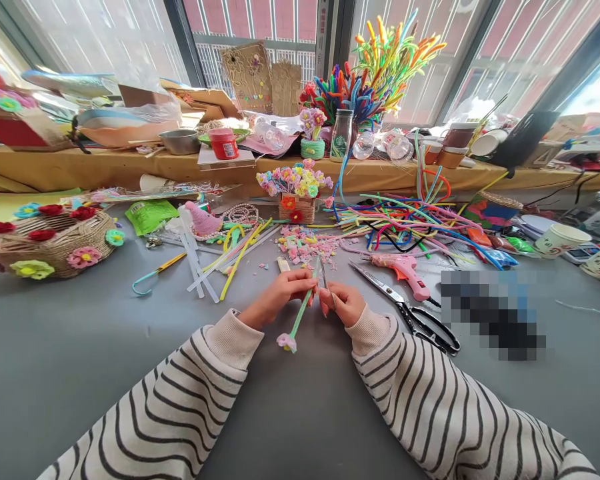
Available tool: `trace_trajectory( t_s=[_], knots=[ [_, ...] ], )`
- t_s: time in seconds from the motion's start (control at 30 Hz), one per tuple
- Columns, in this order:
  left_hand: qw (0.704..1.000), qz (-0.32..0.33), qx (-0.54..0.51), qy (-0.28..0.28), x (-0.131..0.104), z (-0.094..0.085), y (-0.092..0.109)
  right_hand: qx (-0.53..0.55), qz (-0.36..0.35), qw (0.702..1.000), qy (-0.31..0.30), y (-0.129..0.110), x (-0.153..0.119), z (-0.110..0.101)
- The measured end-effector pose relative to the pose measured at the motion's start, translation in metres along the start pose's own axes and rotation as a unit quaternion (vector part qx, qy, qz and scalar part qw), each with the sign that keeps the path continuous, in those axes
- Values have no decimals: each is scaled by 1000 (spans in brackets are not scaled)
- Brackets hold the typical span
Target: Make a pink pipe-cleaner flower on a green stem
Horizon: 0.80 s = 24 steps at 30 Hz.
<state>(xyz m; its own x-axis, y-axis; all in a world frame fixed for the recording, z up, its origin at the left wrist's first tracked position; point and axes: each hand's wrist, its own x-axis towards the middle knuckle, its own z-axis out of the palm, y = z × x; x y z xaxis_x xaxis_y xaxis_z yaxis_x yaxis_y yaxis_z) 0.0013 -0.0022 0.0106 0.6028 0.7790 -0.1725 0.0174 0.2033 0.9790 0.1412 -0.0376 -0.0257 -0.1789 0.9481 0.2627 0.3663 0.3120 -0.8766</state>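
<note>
My left hand (285, 293) pinches the green stem of a small flower (287, 343), whose pink and lilac bloom points down toward me. Closed around the handles of a small pair of scissors (323, 270) is my right hand (344, 303). The slim blades point away from me, close beside the upper end of the stem; I cannot tell whether they touch it. Just beyond both hands lies a pile of pastel fuzzy clippings (305, 245). Large black-handled scissors (405, 307) rest to the right of my right hand.
A pink glue gun (404, 270) lies behind the large scissors. Pipe cleaners (400, 223) are heaped at the back right. Clear glue sticks (194, 250) and a yellow-handled hook (160, 272) lie left. A flower-trimmed twine basket (55, 243) stands far left, paper cups (563, 240) far right.
</note>
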Motion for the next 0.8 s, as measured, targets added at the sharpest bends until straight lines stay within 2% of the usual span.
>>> trace_trajectory(
  t_s=[0.3,0.43,0.57,0.8],
  knots=[
    [1000,10,12,-14,-3,-2,0,4,9,1000,29,-1,-2,-2],
    [1000,20,5,-6,-3,-1,-1,-9,17,1000,8,-3,-3,-3],
    [998,39,33,-21,-3,0,-3,-17,16,1000,-14,-2,-3,-4],
    [997,43,57,-30,-2,-1,-4,-32,3,999,13,1,-2,-3]
  ],
)
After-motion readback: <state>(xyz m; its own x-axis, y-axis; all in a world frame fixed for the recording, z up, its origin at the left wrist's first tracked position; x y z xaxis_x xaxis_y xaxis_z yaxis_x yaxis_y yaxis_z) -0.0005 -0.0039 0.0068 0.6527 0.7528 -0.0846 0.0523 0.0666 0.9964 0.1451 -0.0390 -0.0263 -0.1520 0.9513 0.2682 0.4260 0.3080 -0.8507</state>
